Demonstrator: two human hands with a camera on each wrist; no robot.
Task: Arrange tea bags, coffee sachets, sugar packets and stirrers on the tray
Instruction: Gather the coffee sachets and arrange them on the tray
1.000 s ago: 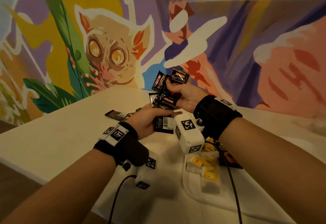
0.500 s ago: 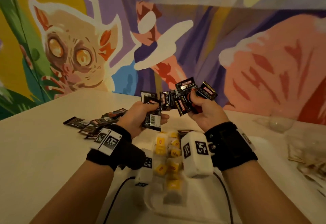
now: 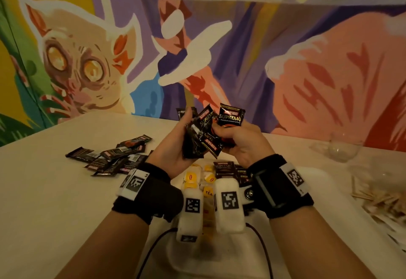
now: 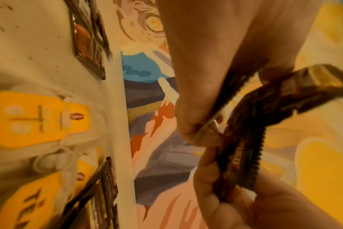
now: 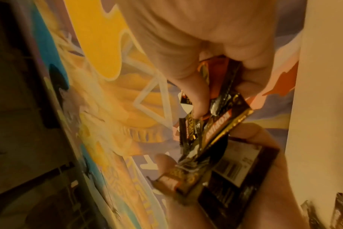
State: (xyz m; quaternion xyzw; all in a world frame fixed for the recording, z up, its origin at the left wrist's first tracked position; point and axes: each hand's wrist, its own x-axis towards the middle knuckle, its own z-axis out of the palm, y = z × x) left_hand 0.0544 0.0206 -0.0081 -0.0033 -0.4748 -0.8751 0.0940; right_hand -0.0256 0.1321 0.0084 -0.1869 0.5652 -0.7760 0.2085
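Coffee sachets (image 3: 204, 133) bunched in both hands, raised above tray (image 3: 325, 182), long axes mostly upright, fanned toward 12–1 o'clock. Left hand (image 3: 173, 149) grasps bunch from 9 o'clock side; right hand (image 3: 239, 144) pinches others from 3 o'clock. Directly beneath, toward 6 o'clock: tea bags (image 3: 197, 178) and row of stacked sachets (image 3: 228, 168) already on tray. Right hand nearer stacked row. Loose sachets (image 3: 114, 155) on table (image 3: 44, 190) at 9 o'clock; stirrers (image 3: 377, 199) at 3 o'clock.
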